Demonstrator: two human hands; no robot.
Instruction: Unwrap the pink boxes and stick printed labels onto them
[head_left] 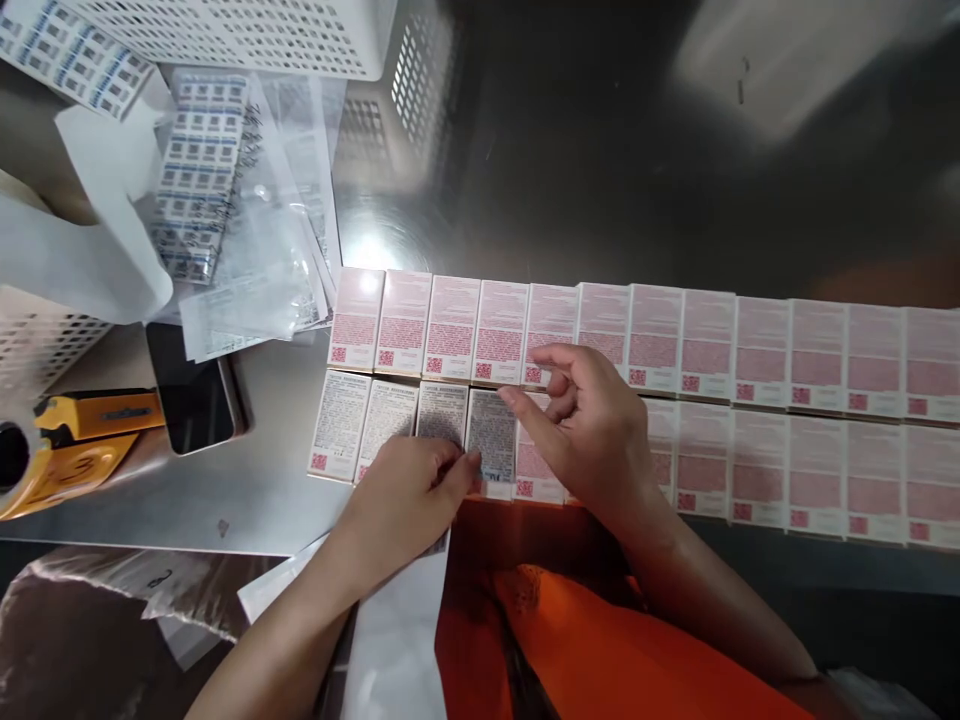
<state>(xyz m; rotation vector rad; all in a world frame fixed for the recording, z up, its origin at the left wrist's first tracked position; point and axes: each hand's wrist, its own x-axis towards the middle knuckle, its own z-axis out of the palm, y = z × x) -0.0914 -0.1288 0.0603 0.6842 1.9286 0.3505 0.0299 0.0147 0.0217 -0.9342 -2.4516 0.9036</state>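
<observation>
Head view: two rows of small pink-printed boxes lie flat, edge to edge, on the steel counter. The left hand rests at the near edge of the front row, its grip pinched together on what looks like a label sheet, though the fingertips hide the contact. Just beyond that grip lies the grey-faced box, fourth in the front row. The right hand hovers over the boxes just to the right of it, fingers loosely curled and apart, clamped on nothing, forefinger reaching toward the grey-faced box. Well left of both grips lie a yellow tool, a dark phone and sticker sheets. A nudge from either wrist could skew the tight rows, and a label pressed down crooked would stay crooked.
</observation>
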